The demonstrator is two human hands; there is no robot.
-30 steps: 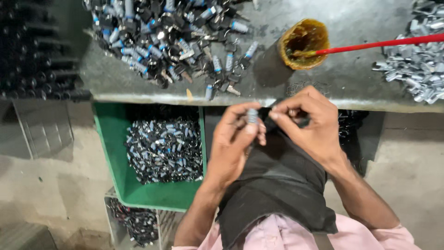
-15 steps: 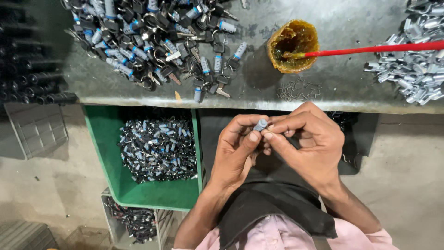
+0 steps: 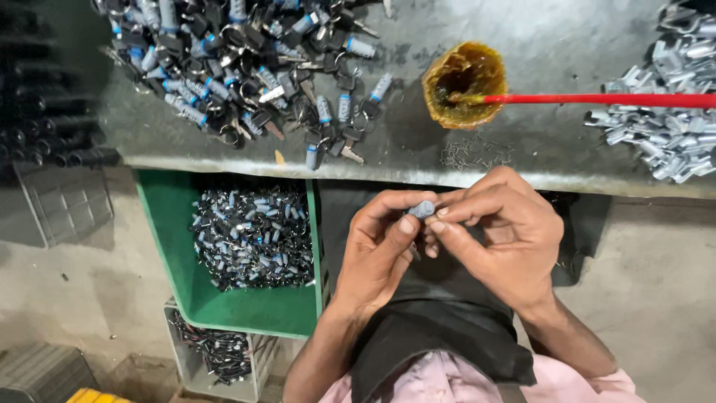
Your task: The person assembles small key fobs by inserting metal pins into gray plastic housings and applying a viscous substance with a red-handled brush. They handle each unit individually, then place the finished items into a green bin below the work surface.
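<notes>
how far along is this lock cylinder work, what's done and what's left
Done, it seems: a heap of assembled pieces fills the green bin below the bench. In hand: both the left hand and right hand pinch one small grey cylinder. Left: a big pile of keyed cylinders and loose silver metal parts on the bench.

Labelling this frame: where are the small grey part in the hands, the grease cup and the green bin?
Grey part (image 3: 422, 209), head view, its exposed end between the fingertips.
Grease cup (image 3: 477, 112), head view, its amber rim.
Green bin (image 3: 168, 231), head view, bare left wall.
</notes>
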